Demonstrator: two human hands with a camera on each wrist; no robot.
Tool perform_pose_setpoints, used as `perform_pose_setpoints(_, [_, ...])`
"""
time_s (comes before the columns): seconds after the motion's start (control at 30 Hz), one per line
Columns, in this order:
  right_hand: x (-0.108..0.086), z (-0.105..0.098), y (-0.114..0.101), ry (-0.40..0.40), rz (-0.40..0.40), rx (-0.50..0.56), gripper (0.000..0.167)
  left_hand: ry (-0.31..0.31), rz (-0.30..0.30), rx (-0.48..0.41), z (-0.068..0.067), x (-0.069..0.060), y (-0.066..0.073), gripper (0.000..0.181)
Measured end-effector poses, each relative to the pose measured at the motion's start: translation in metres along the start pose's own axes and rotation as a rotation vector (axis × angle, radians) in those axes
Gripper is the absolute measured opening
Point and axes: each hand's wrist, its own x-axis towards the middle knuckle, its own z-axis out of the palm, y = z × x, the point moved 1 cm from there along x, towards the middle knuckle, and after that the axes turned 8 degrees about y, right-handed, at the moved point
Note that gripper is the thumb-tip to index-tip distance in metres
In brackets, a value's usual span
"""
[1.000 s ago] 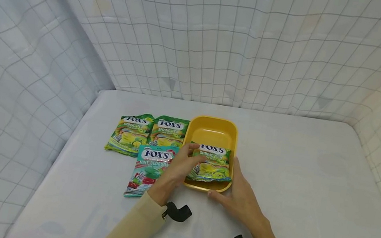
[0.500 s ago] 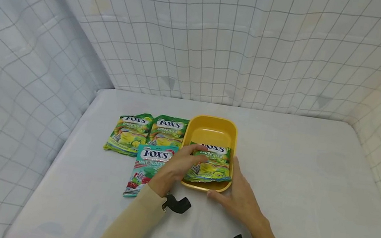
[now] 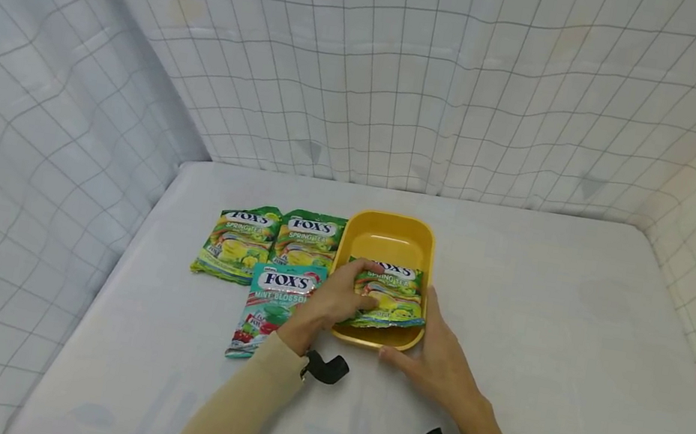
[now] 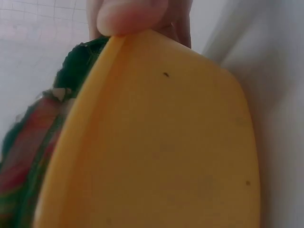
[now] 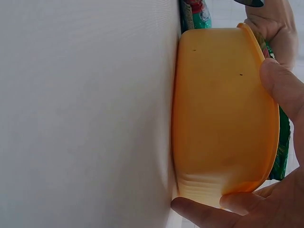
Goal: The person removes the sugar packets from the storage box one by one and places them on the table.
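Observation:
In the head view, a green and yellow Fox's Spring Tea candy bag (image 3: 393, 296) lies in a yellow plastic tub (image 3: 391, 224), over its near half. My left hand (image 3: 337, 297) reaches over the tub's left rim and holds the bag's left side, thumb and a finger on its face; the other fingertips are hidden. On the right, my right hand (image 3: 445, 357) grips the tub by its near right corner. Seen from the right wrist, the thumb (image 5: 281, 83) touches the rim and fingers (image 5: 204, 211) lie against the side wall. The left wrist view shows the left thumb (image 4: 133, 16) above the tub wall (image 4: 175, 133).
Two more Spring Tea bags, one at far left (image 3: 237, 245) and one beside the tub (image 3: 308, 241), lie on the white table (image 3: 544, 316). A teal Mint Blossom candy bag (image 3: 268, 310) lies nearer, partly under the left forearm. White grid-patterned sheets (image 3: 407, 105) surround the table.
The left hand's fingers have shifted on the candy bag, the thumb lower on its face now. The bag has slid slightly away from me. The right hand and tub stay put.

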Motion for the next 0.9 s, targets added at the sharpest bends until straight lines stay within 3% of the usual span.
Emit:
perform_pose_setpoints(0.3, [-0.001,0.001,0.000,-0.009,0.012,0.010,0.126,0.064,0.047,-0.044,-0.005,-0.005,-0.002,0.047])
perform_pose_setpoints(0.5, [0.000,0.001,-0.001,-0.013,0.013,0.016,0.129,0.075,0.056,-0.095,-0.011,-0.008,-0.003,0.050])
perform_pose_setpoints(0.7, [0.001,0.001,0.000,-0.015,0.016,0.025,0.129,0.059,0.063,-0.216,-0.018,-0.012,-0.005,0.055])
perform_pose_setpoints(0.9, [0.002,0.000,0.000,-0.014,0.024,0.025,0.129,0.077,0.055,-0.256,-0.024,-0.016,-0.003,0.058])
